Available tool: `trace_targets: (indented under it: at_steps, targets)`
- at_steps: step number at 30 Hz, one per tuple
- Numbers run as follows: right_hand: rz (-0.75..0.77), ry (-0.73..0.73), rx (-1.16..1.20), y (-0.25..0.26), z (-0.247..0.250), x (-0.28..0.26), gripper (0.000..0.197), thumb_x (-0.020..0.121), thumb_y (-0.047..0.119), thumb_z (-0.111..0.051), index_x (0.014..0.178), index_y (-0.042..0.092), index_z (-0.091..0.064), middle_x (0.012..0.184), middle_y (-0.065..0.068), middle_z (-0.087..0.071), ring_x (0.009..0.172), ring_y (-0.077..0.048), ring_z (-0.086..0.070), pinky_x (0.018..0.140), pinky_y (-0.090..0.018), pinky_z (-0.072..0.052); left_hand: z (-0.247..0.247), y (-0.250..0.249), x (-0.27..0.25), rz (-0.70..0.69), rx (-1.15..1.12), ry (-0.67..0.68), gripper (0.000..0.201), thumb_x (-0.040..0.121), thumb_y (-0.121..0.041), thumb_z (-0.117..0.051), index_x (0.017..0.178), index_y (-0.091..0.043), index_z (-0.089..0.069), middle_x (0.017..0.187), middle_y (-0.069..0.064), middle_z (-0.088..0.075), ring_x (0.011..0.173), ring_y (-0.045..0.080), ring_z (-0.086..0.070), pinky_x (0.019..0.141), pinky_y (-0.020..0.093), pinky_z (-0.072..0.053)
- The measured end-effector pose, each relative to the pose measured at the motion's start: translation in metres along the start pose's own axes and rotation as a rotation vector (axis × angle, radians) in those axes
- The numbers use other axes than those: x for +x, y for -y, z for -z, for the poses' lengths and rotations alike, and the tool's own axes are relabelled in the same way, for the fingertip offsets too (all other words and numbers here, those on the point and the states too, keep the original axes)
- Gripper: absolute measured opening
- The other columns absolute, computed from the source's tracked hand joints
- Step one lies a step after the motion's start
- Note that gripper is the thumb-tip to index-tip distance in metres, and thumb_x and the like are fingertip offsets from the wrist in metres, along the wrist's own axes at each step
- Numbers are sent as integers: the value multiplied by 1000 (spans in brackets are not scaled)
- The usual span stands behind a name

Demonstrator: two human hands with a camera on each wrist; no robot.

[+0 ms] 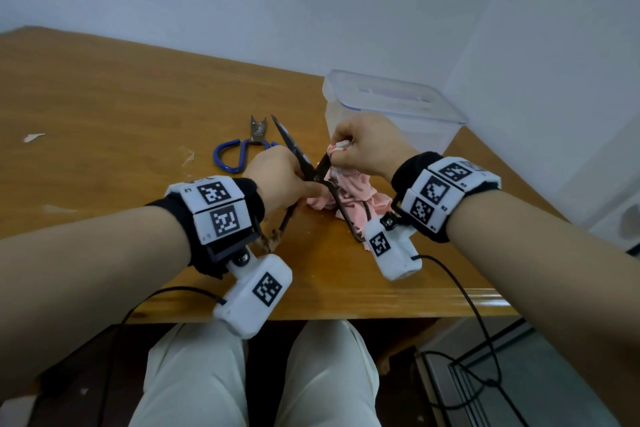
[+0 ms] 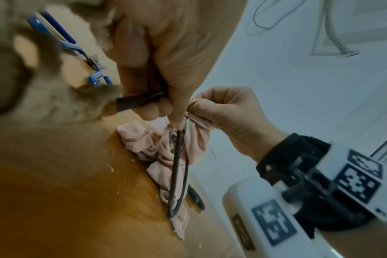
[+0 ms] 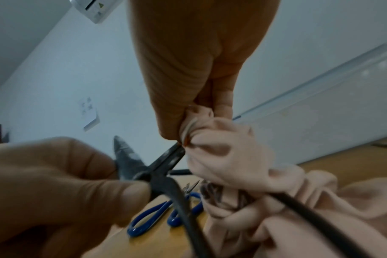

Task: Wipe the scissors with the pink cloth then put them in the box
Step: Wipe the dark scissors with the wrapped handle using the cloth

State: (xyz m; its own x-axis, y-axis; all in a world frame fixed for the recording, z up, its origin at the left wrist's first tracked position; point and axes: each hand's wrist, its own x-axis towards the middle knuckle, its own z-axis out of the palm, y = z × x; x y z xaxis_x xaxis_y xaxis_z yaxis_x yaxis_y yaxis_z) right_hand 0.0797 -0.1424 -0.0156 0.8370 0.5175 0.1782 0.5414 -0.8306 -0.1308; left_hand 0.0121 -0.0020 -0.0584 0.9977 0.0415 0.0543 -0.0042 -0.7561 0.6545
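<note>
Black scissors (image 1: 313, 174), blades spread, are gripped at the pivot by the left hand (image 1: 277, 177) above the surface's (image 1: 104, 107) near edge. One blade is pinched through the pink cloth (image 1: 349, 194) by the right hand (image 1: 367, 146). Clear box (image 1: 391, 107) stands at the far right corner; blue scissors (image 1: 242, 149) lie just left.

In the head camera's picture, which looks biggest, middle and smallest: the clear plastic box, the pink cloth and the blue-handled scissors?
1. Clear plastic box, plainly the largest.
2. Pink cloth and blue-handled scissors look about alike; both are partly hidden by the hands, so I won't rank them.
</note>
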Motion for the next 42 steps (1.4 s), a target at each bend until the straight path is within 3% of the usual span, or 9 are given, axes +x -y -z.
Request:
trace_targets:
  at_steps: [4,9,14,19,23,27,31,38,42]
  targets:
    - [-69,-65,11,-6,4,6,19,82,22,-64,98,13,-69,96,-5,-67,90,-21,-61,79,-38,-54,0,0,0,7,2,-6,44,79,-39,-73,57,-6,-55,50,5,-45,44,16,-37,45,25,-29]
    - [27,7,10,-3,-1,2,14,81,23,-66,91,15,-69,94,-4,-64,82,-16,-56,66,-26,-44,-1,4,3,-10,-14,5,50,80,-40,-73,76,9,-68,70,23,-63,54,22,-48,53,33,-38]
    - [-41,-56,33,-7,3,6,19,81,21,-65,96,11,-70,92,-5,-67,87,-20,-61,70,-31,-49,-1,1,4,-12,44,-3,49,80,-42,-72,54,-5,-51,50,6,-42,43,16,-33,45,25,-25]
    - [-58,-74,32,-7,-2,6,18,81,21,-64,95,11,-70,90,-5,-66,85,-21,-60,69,-30,-48,0,3,5,-11,51,19,45,81,-42,-71,60,-4,-56,53,7,-44,45,16,-35,45,25,-26]
    - [17,17,16,-4,0,4,9,80,21,-66,87,15,-67,83,0,-59,79,-16,-55,56,-22,-38,1,2,4,-3,50,13,51,81,-39,-72,49,-10,-46,47,3,-38,42,15,-32,44,25,-24]
    - [-53,-55,31,-5,0,6,18,81,22,-65,95,12,-69,88,-3,-64,82,-19,-58,68,-31,-49,1,-1,2,-11,65,-7,54,81,-39,-72,46,-11,-42,45,3,-35,40,15,-30,43,25,-22]
    - [-90,-106,34,-5,0,7,20,82,21,-63,97,10,-70,95,-6,-66,89,-22,-61,74,-34,-51,-1,2,2,-6,20,0,50,80,-39,-73,50,-9,-47,49,6,-42,42,17,-34,45,28,-27]
    - [-50,-83,46,-5,-4,4,20,79,21,-65,95,10,-70,88,-2,-62,84,-18,-58,68,-28,-45,-1,0,3,-10,67,-12,50,81,-41,-72,51,-7,-50,47,5,-41,42,17,-35,44,26,-25]
    - [-86,-114,51,-7,-4,9,20,79,21,-64,96,11,-70,88,-2,-63,83,-18,-58,67,-28,-45,-2,2,3,-15,44,-17,49,80,-42,-72,66,5,-65,56,14,-55,47,21,-44,48,30,-34]
